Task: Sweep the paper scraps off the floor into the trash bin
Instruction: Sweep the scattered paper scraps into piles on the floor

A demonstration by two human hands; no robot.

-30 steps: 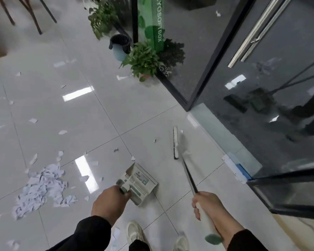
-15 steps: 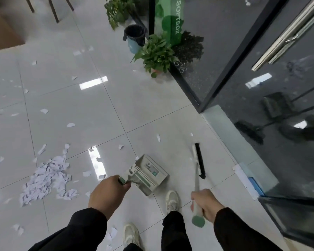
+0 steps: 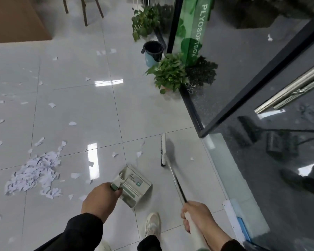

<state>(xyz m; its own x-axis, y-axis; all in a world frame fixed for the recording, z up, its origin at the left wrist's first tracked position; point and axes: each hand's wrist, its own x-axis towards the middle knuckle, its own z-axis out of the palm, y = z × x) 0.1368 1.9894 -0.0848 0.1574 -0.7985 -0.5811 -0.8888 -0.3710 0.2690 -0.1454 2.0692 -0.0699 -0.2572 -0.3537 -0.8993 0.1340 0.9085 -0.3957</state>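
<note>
Since half a second ago the broom head (image 3: 163, 149) is being swung back out, away from the dustpan (image 3: 132, 185) and toward the glass door (image 3: 261, 124); the view is also being shifted, so the trash bin (image 3: 153, 53) is now showing lower in frame.

The broom handle (image 3: 176, 182) is being gripped by the right hand (image 3: 198, 217), fingers clenched around the pale grip. The dustpan's handle is being clasped by the left hand (image 3: 101, 201), fingers wrapped tight; the pan is being held tilted, and whether it is touching the floor (image 3: 76, 109) cannot be told.

Progress, judged: early to middle. One big pile of scraps (image 3: 34, 173) is being left gathered well left of the dustpan, not yet scooped. Loose scraps (image 3: 72, 123) are being left scattered across the tiles beyond the pan, with a few stray pieces (image 3: 139, 153) just beyond the pan and one (image 3: 192, 158) right of the broom head. No paper is visible inside the pan.

The bin is standing far beyond the dustpan, beside a potted plant (image 3: 170, 74). Nothing is being carried there yet; sweeping, scooping and dumping are all being left to do.
</note>
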